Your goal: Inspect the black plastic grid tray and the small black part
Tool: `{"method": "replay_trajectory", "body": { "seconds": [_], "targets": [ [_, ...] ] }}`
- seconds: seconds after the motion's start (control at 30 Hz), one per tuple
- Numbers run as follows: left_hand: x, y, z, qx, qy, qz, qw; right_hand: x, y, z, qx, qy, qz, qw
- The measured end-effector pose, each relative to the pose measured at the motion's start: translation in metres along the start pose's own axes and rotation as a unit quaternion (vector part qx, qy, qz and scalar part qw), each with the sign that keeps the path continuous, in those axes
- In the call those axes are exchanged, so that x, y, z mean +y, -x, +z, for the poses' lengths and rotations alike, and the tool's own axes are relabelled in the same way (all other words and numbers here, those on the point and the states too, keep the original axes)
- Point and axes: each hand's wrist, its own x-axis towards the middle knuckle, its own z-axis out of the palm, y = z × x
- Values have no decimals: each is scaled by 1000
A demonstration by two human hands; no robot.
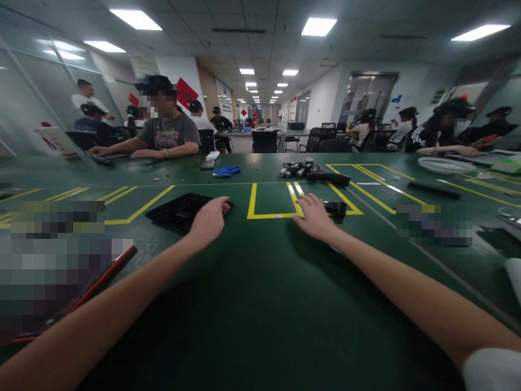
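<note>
Lying crosswise on the green counter [244, 304], a small black item [337, 209] sits just right of the nearer right hand [317, 218], fingers spread open, while the left hand [207, 224], grip unclear, overlaps a tray's [173, 212] right side.

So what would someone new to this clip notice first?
Probably the two bare forearms reaching in from the bottom corners, the left hand at a black tray and the right hand beside a small black object. Next, the bright yellow tape outlines on the dark green table, and the blue gloves lying farther back, left of centre.
</note>
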Motion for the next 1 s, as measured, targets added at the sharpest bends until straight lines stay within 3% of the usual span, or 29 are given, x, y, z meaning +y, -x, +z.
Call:
{"method": "replay_trajectory", "body": {
  "seconds": [0.1,0.2,0.27,0.4,0.5,0.57,0.63,0.7,0.83,0.93,1.0],
  "targets": [
    [27,14,29,-83,33,146,985,-37,18,9,-60,-49,-101,992],
    [35,20,43,-163,41,170,971,-56,32,14,-124,-70,-156,977],
    [36,22,41,-163,37,162,972,-57,33,13,-151,-77,-171,971],
    [47,39,23,-107,29,222,969,-34,15,2,-104,-58,-154,981],
    [64,62,11,-161,52,330,929,6,1,-6,4,27,-51,998],
    [74,75,7,-195,63,371,906,35,-3,-6,49,102,25,993],
    [78,79,5,-189,63,364,910,59,-3,-4,28,140,86,986],
    [77,75,6,-149,37,320,935,72,-1,0,-18,144,118,982],
    [60,52,10,-82,-109,194,971,74,1,4,-46,135,115,983],
    [47,36,14,-119,-180,112,970,71,0,3,-39,134,103,985],
    [40,28,15,-165,-165,109,966,71,0,3,-34,135,99,985]
  ]
}}
